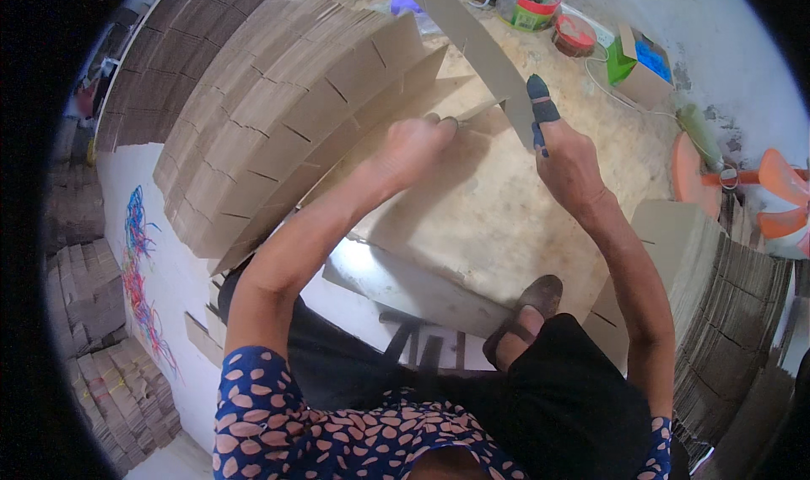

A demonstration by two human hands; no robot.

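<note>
My right hand (567, 155), with dark wraps on its digits, grips the end of a long grey-brown slotted cardboard strip (479, 41) that rises up and to the left. My left hand (415, 149), slightly blurred, is closed on another cardboard strip (483, 109), seen nearly edge-on and meeting the long one. Its fingertips are partly hidden. Left of that hand stands a large stack of slotted cardboard strips (295, 100), with a few standing apart on its near side. Both hands are above a worn, pale work surface (472, 218).
Cardboard stacks (726, 311) stand at the right and more bundles (122, 396) at the far left. Coloured strings (139, 261) lie on a white surface. Tubs (533, 8), an open box (641, 67) and a white cord line the back. An orange-and-white object (780, 202) is at right.
</note>
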